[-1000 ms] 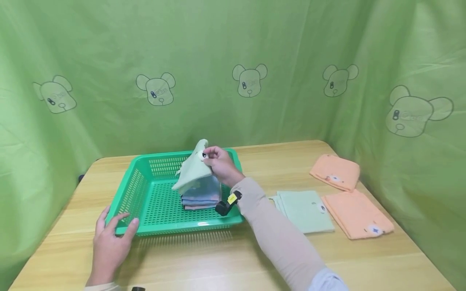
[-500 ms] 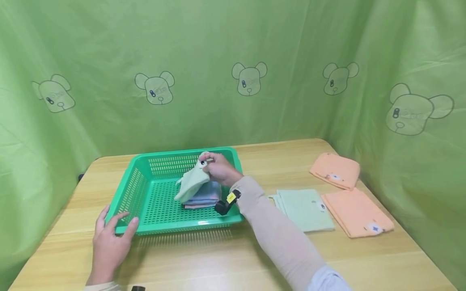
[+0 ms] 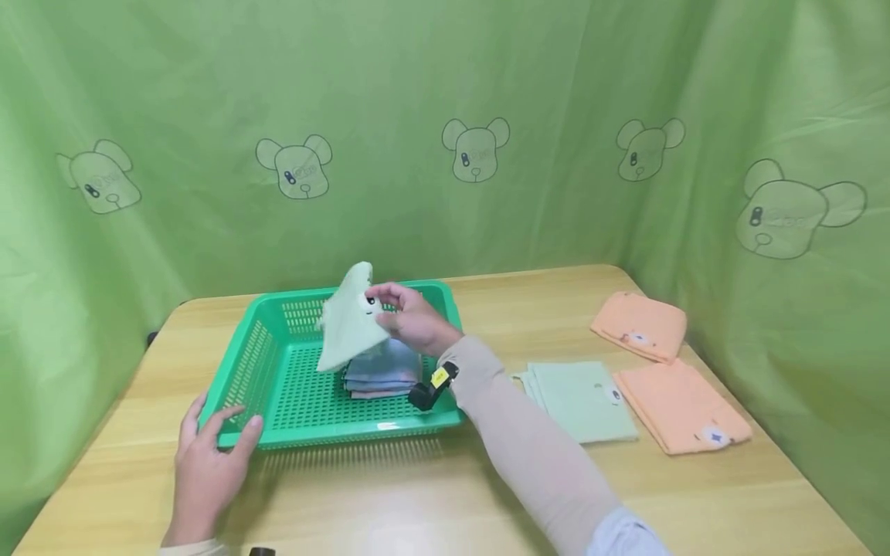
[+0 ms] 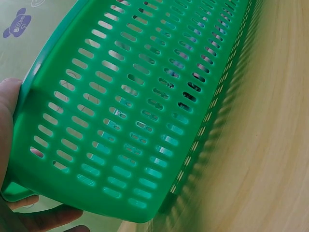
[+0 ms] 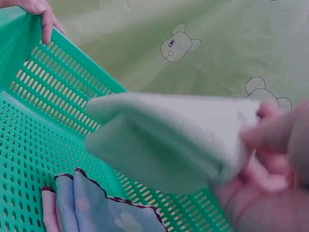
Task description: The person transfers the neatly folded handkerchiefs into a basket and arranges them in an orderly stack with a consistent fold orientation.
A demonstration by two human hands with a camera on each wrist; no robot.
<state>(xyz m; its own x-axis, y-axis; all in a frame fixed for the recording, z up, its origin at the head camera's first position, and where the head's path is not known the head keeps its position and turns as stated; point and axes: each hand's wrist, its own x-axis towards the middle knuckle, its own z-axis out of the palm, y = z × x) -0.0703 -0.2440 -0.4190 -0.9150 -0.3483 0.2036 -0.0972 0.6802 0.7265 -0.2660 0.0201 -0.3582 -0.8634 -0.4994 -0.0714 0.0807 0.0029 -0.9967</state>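
Observation:
My right hand point(image 3: 415, 318) pinches a folded pale green towel point(image 3: 350, 320) by its side near an embroidered eye, holding it up over the green plastic basket point(image 3: 327, 434). In the right wrist view the towel point(image 5: 159, 140) sags in a fold away from the fingers. Below it, a small stack of folded blue and pink cloths point(image 3: 382, 372) with dark edging lies on the basket floor. My left hand point(image 3: 212, 463) grips the basket's near left corner, thumb outside the front rim and fingers over the side. The left wrist view shows that hand point(image 4: 19, 193) around the rim.
On the table point(image 3: 417, 502), right of the basket, lies another folded pale green towel point(image 3: 580, 401). Two folded orange towels point(image 3: 640, 328) lie farther right, one behind the other. A green curtain point(image 3: 389, 216) with bear drawings hangs behind and around the table.
The right hand lowered the green towel toward the cloth stack, then raised it again and shifted it slightly left. The left hand stays at the basket corner.

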